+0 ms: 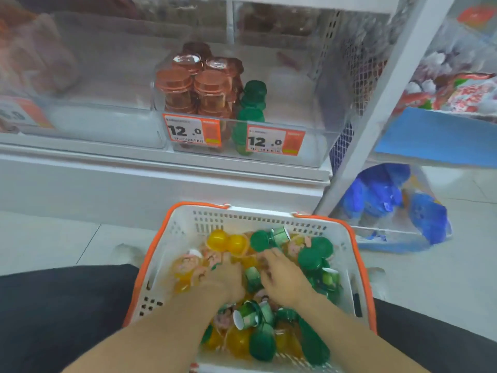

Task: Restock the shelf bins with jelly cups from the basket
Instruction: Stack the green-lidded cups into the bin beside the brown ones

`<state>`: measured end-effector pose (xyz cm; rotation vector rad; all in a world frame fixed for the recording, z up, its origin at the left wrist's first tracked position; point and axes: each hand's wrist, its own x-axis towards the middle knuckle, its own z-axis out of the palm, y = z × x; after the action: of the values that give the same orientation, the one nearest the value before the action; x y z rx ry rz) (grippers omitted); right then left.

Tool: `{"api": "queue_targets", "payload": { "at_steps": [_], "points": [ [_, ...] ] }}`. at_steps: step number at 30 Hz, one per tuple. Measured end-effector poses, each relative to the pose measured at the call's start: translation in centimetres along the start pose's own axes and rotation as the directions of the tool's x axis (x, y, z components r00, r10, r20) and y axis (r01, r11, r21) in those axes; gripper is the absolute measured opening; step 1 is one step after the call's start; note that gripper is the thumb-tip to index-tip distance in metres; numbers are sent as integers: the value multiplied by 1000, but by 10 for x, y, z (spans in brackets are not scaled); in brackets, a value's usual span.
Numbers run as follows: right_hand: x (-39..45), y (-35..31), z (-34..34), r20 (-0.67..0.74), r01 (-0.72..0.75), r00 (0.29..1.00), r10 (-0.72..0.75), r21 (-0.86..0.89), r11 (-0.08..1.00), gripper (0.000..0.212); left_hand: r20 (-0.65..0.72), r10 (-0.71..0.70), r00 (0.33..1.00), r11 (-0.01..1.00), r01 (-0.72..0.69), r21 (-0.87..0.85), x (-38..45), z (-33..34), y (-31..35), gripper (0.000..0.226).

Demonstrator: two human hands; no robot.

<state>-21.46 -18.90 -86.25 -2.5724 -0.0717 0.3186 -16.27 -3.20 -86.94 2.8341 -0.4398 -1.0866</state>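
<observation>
basket point(172, 238), white with orange rim, on floor between the knees: loose yellow and green jelly cups point(262, 343). left hand point(223, 278) and right hand point(282, 281) buried among the cups; fingers blurred, grasp cannot be told. beyond, clear shelf bin point(317, 146): stacked brown cups point(212, 90), green cups point(250, 114).

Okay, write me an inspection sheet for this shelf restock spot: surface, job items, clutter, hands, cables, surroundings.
Surface: pale tiled floor; white basket with orange rim stands on it.
Job's things: yellow cups and green cups loose in the basket; clear shelf bin holds stacked brown cups and a few green bin cups.
Clutter: blue bag on the floor at right.
Hands: left hand and right hand down among the cups; grip unclear.
Cables: nothing seen.
Surroundings: two price tags reading 12.0; packaged goods on the neighbouring shelf.
</observation>
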Motion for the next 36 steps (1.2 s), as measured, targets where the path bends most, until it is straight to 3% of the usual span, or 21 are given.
{"api": "queue_targets", "payload": {
  "at_steps": [3,7,11,16,17,18,20,22,24,28,30,32,35,36],
  "points": [
    [-15,21,15,103,-72,992,79,-66,995,37,-129,9,992,997,1,81,-6,41,-3,79],
    [-5,8,26,118,-114,985,126,-107,988,54,-346,-51,937,997,27,-74,-1,51,-21,60],
    [6,-5,42,241,-118,956,167,-205,972,75,-344,-248,906,894,77,-442,10,55,-31,65],
    [21,-1,50,220,-117,960,174,-248,962,69,-431,-251,867,810,-55,-584,15,57,-43,52],
    [24,0,50,207,-121,963,172,-236,964,66,-407,-269,873,733,-88,-674,13,53,-45,48],
    [27,2,48,204,-127,963,174,-225,966,64,-317,-298,900,584,-90,-807,11,48,-46,42],
    [33,3,46,212,-149,959,188,-186,971,53,-32,-219,975,103,-10,-995,3,32,-48,27],
    [39,0,42,198,-222,952,232,-72,972,34,137,17,990,-255,137,-957,-4,19,-54,24],
    [44,-6,34,147,-308,944,296,69,949,24,177,161,971,-439,231,-868,-10,12,-62,26],
    [57,-19,2,59,-358,931,360,337,871,25,160,238,958,-734,285,-616,-19,-5,-65,39],
    [67,-31,-25,38,-317,932,360,567,760,25,151,275,950,-731,308,-609,-22,-19,-65,46],
    [76,-49,-57,64,-236,948,312,798,554,27,136,285,949,-659,297,-691,-27,-37,-63,37],
    [81,-87,-112,123,-147,987,99,944,295,17,64,319,945,-430,205,-879,-41,-77,-59,37],
    [78,-99,-129,150,-151,988,21,965,215,25,39,355,934,-342,169,-924,-49,-92,-58,40]
  ]
}}
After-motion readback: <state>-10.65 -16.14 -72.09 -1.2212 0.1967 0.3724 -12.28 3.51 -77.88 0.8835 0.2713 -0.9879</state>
